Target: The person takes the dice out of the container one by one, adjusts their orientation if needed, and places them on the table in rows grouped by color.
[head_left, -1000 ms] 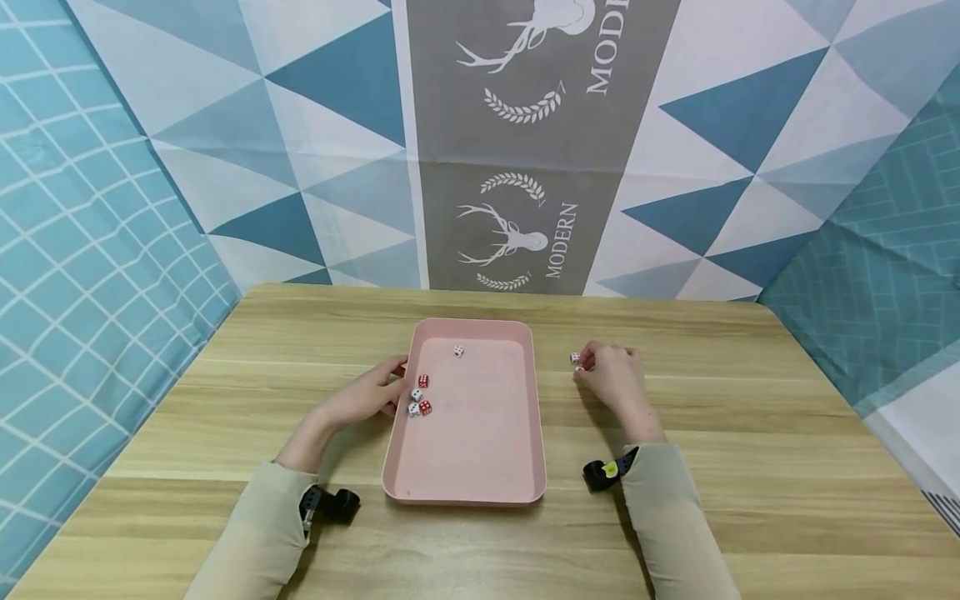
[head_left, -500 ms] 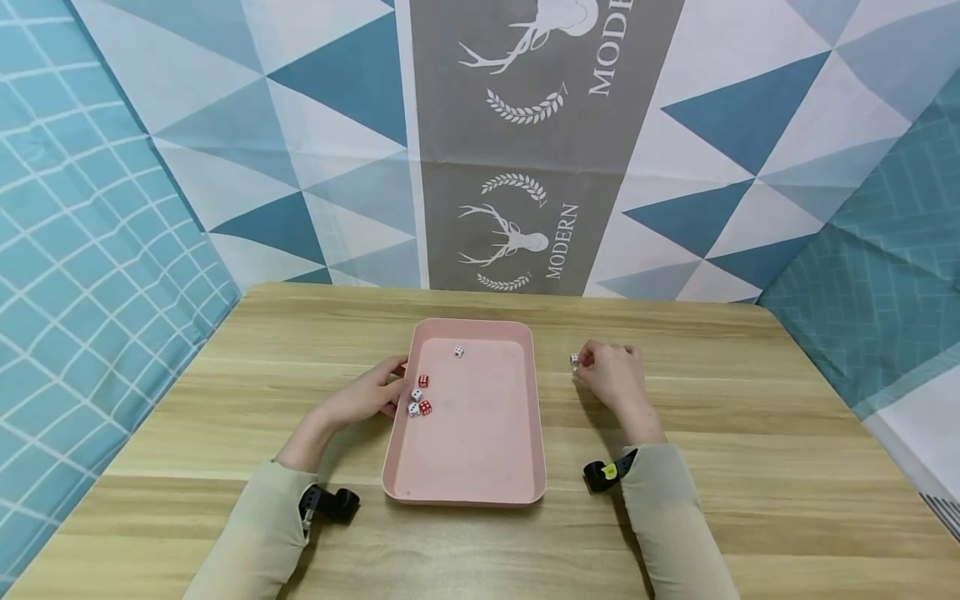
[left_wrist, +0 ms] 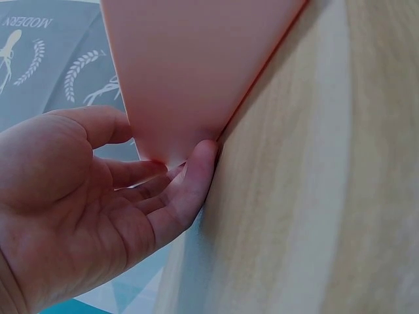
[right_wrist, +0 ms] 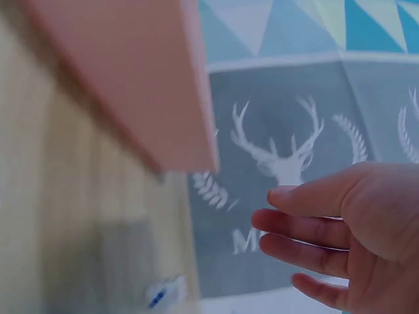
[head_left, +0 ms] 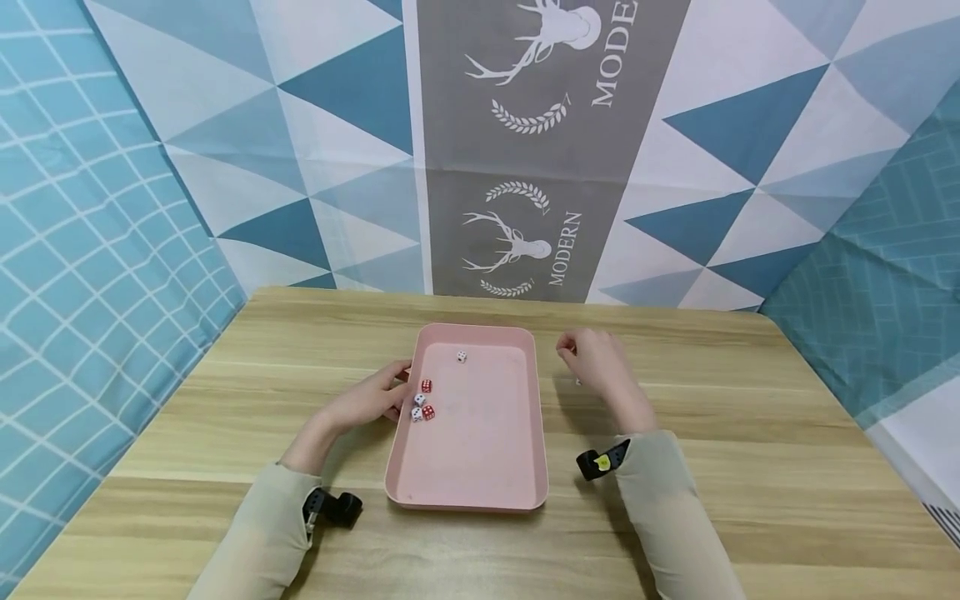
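Dice (head_left: 428,412) in tray (head_left: 472,467), left hand (head_left: 365,400) holding it, right hand (head_left: 600,362) nearby, contents unclear

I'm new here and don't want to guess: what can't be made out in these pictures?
White die, right wrist view: pips blurred.
Same die, head view: mostly behind the right hand.
Anything that hand pinches, right wrist view: hidden behind the thumb.
Upper deer print, head view: cut by top edge.
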A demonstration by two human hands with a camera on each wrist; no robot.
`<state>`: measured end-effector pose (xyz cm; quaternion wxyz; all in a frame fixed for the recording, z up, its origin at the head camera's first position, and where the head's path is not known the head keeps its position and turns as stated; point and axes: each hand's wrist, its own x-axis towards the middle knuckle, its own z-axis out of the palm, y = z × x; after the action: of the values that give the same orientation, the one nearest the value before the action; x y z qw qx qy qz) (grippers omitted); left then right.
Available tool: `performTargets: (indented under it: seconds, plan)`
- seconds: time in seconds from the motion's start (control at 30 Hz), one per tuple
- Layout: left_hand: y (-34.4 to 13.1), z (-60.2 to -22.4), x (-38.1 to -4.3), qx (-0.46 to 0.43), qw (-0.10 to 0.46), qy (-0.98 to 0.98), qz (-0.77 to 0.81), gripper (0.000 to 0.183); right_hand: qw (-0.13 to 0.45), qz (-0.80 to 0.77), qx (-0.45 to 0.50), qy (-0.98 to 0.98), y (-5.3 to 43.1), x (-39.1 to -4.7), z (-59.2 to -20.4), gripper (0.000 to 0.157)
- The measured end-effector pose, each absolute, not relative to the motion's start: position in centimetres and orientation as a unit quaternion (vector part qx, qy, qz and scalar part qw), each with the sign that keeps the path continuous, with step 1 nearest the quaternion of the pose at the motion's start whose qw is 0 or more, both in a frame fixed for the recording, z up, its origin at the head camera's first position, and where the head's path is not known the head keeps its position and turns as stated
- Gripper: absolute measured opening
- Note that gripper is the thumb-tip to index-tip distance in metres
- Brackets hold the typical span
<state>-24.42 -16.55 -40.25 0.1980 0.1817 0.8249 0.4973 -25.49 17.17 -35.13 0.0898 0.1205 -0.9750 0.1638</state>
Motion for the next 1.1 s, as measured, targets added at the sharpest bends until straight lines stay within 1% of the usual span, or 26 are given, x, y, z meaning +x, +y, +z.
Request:
performTargets:
  seconds: [0.13,0.3,0.4,0.6,0.77,1.1]
  plan:
    - [-16.5,-40.2,-24.4,0.182,0.197,0.824,0.499,0.049,0.072,0.172,0.139,-0.973,15.5,-26.0,-33.8,0.017]
    - [-16.6,-40.2,-24.4,0.183,0.196,0.824,0.499,0.050,0.051,0.194,0.157,-0.967,13.5,-27.1,-33.4,0.019]
    - [-16.5,-40.3,-24.4,0.185,0.198,0.825,0.497,0.050,0.035,0.198,0.158,-0.967,12.4,-27.7,-33.7,0.018]
    - [-16.5,-40.1,-24.3,0.178,0.193,0.828,0.495,0.048,0.033,0.195,0.173,-0.965,10.1,-28.3,-34.1,0.018]
    - [-16.5,-40.0,-24.2,0.179,0.194,0.827,0.496,0.048,0.019,0.198,0.187,-0.962,8.3,-28.4,-34.4,0.018]
    - [-16.7,-40.2,-24.3,0.183,0.198,0.823,0.501,0.048,0.007,0.190,0.205,-0.960,6.0,-28.7,-36.6,0.018]
